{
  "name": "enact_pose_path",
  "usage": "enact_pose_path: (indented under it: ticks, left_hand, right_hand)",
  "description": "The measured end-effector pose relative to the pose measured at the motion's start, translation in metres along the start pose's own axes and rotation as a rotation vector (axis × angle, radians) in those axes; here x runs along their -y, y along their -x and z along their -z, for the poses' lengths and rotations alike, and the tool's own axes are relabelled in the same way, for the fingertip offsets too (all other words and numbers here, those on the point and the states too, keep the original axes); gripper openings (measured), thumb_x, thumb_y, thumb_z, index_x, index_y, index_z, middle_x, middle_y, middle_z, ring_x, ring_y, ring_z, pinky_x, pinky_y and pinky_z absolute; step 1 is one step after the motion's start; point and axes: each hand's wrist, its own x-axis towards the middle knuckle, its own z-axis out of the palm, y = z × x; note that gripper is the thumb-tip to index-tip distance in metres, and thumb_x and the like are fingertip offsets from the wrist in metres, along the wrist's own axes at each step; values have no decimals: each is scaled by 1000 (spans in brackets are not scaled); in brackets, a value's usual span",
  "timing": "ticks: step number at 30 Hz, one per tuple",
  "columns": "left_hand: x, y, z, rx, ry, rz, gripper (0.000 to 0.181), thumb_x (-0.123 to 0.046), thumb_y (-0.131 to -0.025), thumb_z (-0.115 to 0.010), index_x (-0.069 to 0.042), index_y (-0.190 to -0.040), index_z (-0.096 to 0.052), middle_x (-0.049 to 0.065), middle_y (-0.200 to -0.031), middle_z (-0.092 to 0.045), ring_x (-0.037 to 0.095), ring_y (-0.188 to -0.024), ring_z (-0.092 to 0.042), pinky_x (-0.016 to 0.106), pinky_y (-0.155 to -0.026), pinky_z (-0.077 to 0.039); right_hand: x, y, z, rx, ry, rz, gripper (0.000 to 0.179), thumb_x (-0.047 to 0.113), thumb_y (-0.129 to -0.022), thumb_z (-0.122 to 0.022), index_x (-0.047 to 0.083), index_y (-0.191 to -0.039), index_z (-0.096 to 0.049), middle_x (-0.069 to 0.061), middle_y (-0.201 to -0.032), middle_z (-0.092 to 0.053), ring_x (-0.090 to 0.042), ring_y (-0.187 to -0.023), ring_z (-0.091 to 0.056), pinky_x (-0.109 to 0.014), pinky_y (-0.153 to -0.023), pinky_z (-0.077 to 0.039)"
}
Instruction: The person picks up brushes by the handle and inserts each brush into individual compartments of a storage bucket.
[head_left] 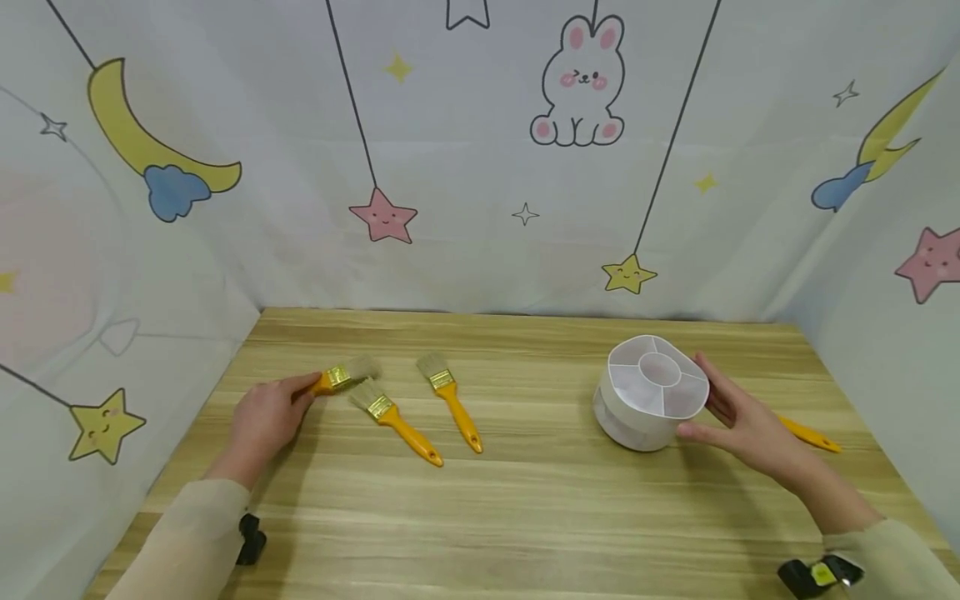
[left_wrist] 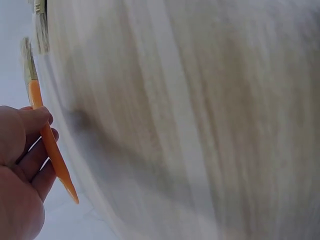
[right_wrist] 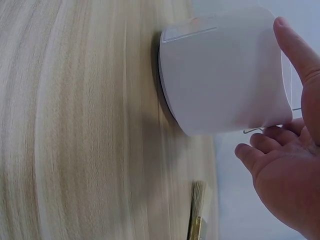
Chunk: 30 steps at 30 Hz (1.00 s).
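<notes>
My left hand (head_left: pixel 264 421) grips the orange handle of a paintbrush (head_left: pixel 339 377) at the left of the table, its bristles pointing right. In the left wrist view, thumb and fingers close round that handle (left_wrist: pixel 50 142). To the right, my right hand (head_left: pixel 757 429) spans the side of a round white divided organizer (head_left: pixel 633 421), thumb at the front and fingers behind. The right wrist view has the thumb on the organizer's wall (right_wrist: pixel 220 75) and the fingers at its rim. Several sections surround a round middle one in its top.
Two more paintbrushes (head_left: pixel 408 435) (head_left: pixel 459 412) lie between the hands, handles toward me. Another brush's orange handle (head_left: pixel 813 435) shows beyond the right wrist; its bristles (right_wrist: pixel 198 197) appear in the right wrist view. A patterned white curtain (head_left: pixel 480 167) encloses the wooden table (head_left: pixel 510 517).
</notes>
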Motion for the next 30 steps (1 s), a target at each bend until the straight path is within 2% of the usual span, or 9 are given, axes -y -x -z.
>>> enact_pose_path:
  ticks: [3, 6, 8, 11, 15, 20, 22, 27, 30]
  left_hand:
    - [-4, -1, 3, -45, 46, -2, 36, -7, -101, -72, -3, -137, -72, 34, -123, -71, 47, -90, -71, 59, -73, -57]
    - [-9, -4, 7, -86, 77, -15, 35, -7, -101, -73, -5, -136, -73, 33, -120, -72, 33, -72, -62, 45, -59, -48]
    - [-12, -7, 9, -109, 94, -28, 35, -7, -101, -74, -5, -136, -73, 32, -118, -73, 29, -68, -58, 40, -56, -45]
    - [-18, -10, 11, -137, 129, -45, 35, -6, -101, -74, -4, -136, -73, 29, -116, -75, 35, -72, -67, 46, -60, -53]
    - [-28, -13, 16, -154, 192, -36, 37, -7, -101, -75, -3, -137, -72, 27, -119, -75, 46, -97, -74, 60, -78, -59]
    - [-41, -17, 22, -129, 267, -4, 38, -10, -103, -72, -4, -141, -69, 25, -123, -75, 42, -100, -74, 50, -78, -61]
    - [-46, -18, 24, -113, 297, 8, 39, -11, -105, -71, -5, -143, -68, 24, -125, -74, 41, -101, -74, 43, -76, -60]
    - [-58, -21, 26, -88, 373, 47, 40, -17, -107, -69, -10, -146, -67, 19, -131, -73, 38, -109, -74, 31, -76, -60]
    - [-68, -23, 27, -83, 432, 62, 41, -18, -107, -69, -11, -147, -66, 18, -135, -72, 37, -115, -72, 30, -82, -63]
  right_hand:
    - [0, 0, 0, -6, -6, -3, 110, 8, -95, -82, 7, -172, -4, -28, -175, -12, -55, -152, -27, 1, -102, -36]
    - [-1, 0, 0, -12, -15, 0, 110, 8, -95, -82, 6, -172, -4, -28, -175, -12, -58, -151, -27, 1, -102, -36]
    - [-1, 0, -1, -20, -16, 3, 110, 7, -95, -82, 5, -172, -4, -29, -174, -13, -59, -150, -27, 1, -102, -36]
    - [-2, -1, -2, -35, -5, 7, 109, 7, -94, -83, 3, -171, -5, -31, -174, -14, -60, -149, -29, 0, -101, -37]
    - [-2, -1, -3, -48, 1, 7, 108, 7, -94, -83, 3, -171, -7, -31, -173, -16, -58, -148, -33, 0, -100, -39]
    - [-2, 0, -4, -60, -15, 16, 107, 8, -95, -83, 4, -172, -9, -31, -173, -18, -9, -148, -43, -1, -100, -40]
    - [-2, 0, -4, -62, -19, 14, 106, 8, -95, -82, 4, -172, -9, -30, -173, -19, -4, -146, -42, -2, -100, -41]
    - [-1, -1, -5, -56, -12, -2, 106, 9, -95, -83, 5, -172, -10, -29, -173, -19, -46, -151, -37, -3, -100, -43]
    - [-1, -1, -5, -53, -22, -8, 106, 9, -95, -83, 5, -172, -10, -29, -173, -20, -44, -152, -37, -4, -100, -44]
